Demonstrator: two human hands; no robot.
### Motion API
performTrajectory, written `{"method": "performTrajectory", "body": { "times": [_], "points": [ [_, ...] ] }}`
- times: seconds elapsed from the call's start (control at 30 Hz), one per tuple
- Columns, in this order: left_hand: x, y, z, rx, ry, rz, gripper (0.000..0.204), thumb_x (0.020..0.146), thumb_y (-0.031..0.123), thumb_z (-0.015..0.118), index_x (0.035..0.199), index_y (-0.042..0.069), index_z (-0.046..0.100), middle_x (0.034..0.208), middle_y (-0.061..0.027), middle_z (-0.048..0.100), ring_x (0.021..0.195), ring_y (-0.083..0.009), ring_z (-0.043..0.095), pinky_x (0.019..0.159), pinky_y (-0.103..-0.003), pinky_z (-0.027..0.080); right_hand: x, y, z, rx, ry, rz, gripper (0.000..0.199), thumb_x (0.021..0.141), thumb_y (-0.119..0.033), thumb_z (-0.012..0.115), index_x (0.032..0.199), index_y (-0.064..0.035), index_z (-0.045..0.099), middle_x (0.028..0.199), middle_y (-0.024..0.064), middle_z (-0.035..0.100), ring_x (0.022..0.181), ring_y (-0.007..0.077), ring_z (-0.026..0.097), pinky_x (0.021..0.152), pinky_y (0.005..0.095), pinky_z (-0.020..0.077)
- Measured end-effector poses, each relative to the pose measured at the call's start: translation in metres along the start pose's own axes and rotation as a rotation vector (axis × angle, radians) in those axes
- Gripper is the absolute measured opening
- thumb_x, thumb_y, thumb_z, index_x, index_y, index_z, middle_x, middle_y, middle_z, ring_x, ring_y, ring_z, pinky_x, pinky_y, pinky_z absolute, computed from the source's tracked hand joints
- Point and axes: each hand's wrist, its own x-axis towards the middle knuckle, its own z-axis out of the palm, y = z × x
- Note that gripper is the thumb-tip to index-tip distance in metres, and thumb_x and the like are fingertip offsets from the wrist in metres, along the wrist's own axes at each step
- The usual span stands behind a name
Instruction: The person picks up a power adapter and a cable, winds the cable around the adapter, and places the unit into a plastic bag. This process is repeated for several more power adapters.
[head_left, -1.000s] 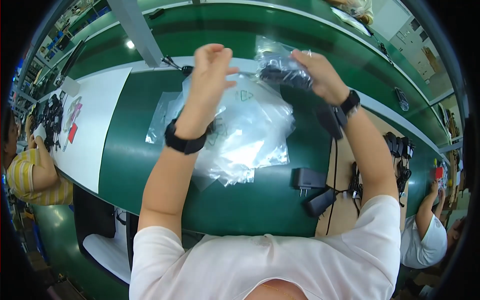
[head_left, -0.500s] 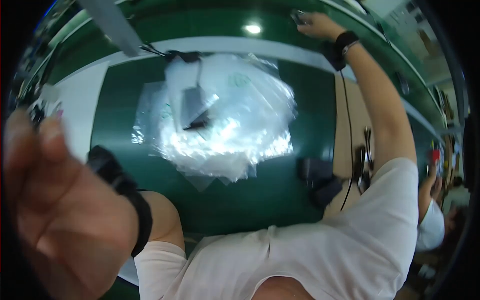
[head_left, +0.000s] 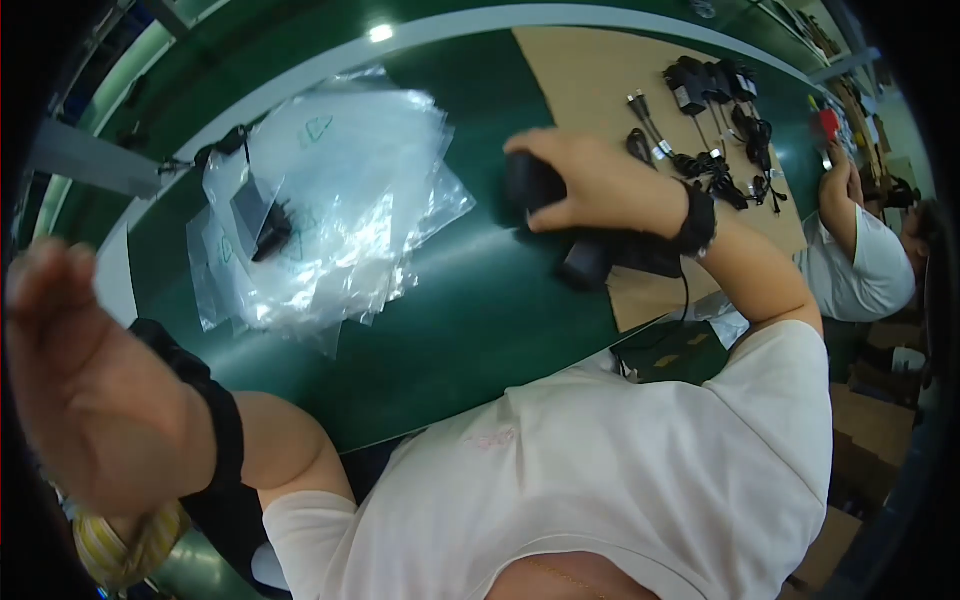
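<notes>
Black power adapter [head_left: 532, 183] in right hand [head_left: 600, 185]

On the desk [head_left: 480, 330] a pile of plastic bags [head_left: 340, 210] lies at the left, and one power adapter [head_left: 262, 228] sits inside a bag on that pile. To the right of the pile, the right hand [head_left: 600, 185] rests over an adapter [head_left: 530, 185] on the desk, with another adapter [head_left: 585, 262] just below it, nearer to the person. Behind the right hand a cardboard sheet [head_left: 590, 75] lies on the desk, and a row of adapters with cables [head_left: 715, 110] lies on its right part. The left hand [head_left: 85, 390] is raised at the far left, close to the camera, well apart from the pile. At the right edge another person [head_left: 860, 250] sits beside the desk.
</notes>
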Motion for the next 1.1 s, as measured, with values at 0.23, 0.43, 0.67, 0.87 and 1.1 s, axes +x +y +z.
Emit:
{"method": "performTrajectory", "body": {
  "times": [0.23, 0.43, 0.67, 0.87, 1.1],
  "points": [
    [-0.02, -0.047, 0.107, -0.029, -0.339, -0.434, 0.041, 0.084, 0.016, 0.056, 0.121, 0.001, 0.046, 0.111, -0.0132, 0.054, 0.104, -0.021, 0.052, 0.087, -0.03, 0.043, 0.007, -0.011, -0.116, 0.566, 0.301, 0.002, 0.072, 0.066, -0.01, 0.073, 0.125, -0.005, 0.034, 0.085, 0.0059, 0.057, 0.072, 0.0112, 0.056, 0.064, 0.0224, 0.0453],
    [-0.03, -0.105, 0.178, 0.181, -0.636, -0.343, 0.074, 0.065, 0.035, 0.075, 0.121, -0.001, 0.042, 0.117, -0.0206, 0.048, 0.104, -0.0304, 0.05, 0.087, -0.034, 0.042, -0.009, 0.014, -0.166, 0.772, 0.471, -0.11, 0.056, 0.075, -0.013, 0.063, 0.123, -0.0008, 0.038, 0.087, 0.0113, 0.06, 0.072, 0.0148, 0.058, 0.064, 0.0244, 0.0472],
    [-0.046, -0.149, 0.262, 0.362, -0.718, -0.064, 0.034, 0.069, 0.022, 0.067, 0.095, 0.003, 0.055, 0.096, -0.0168, 0.056, 0.089, -0.0336, 0.053, 0.075, -0.037, 0.044, -0.027, 0.018, -0.158, 0.956, 1.041, -0.23, 0.038, 0.078, -0.019, 0.063, 0.107, -0.0008, 0.046, 0.085, 0.0114, 0.06, 0.07, 0.0166, 0.061, 0.059, 0.0262, 0.0504],
    [-0.04, -0.095, 0.264, 0.189, -0.702, 0.334, 0.007, 0.069, 0.005, 0.054, 0.076, 0.006, 0.053, 0.069, -0.0108, 0.054, 0.069, -0.0301, 0.053, 0.059, -0.039, 0.043, -0.04, 0.114, -0.141, 0.007, 1.047, 0.407, 0.05, 0.067, -0.021, 0.074, 0.104, -0.0024, 0.047, 0.077, 0.0038, 0.057, 0.062, 0.0091, 0.054, 0.054, 0.022, 0.0441],
    [-0.044, -0.09, 0.282, 0.286, -0.749, 0.357, 0.011, 0.062, 0.005, 0.056, 0.07, 0.008, 0.049, 0.065, -0.0065, 0.048, 0.065, -0.0242, 0.05, 0.056, -0.035, 0.042, -0.027, 0.08, -0.127, 0.293, 0.943, 0.189, 0.041, 0.077, -0.033, 0.066, 0.105, -0.0071, 0.051, 0.077, -0.0016, 0.056, 0.059, 0.003, 0.05, 0.046, 0.0171, 0.0394]
  ]
}}
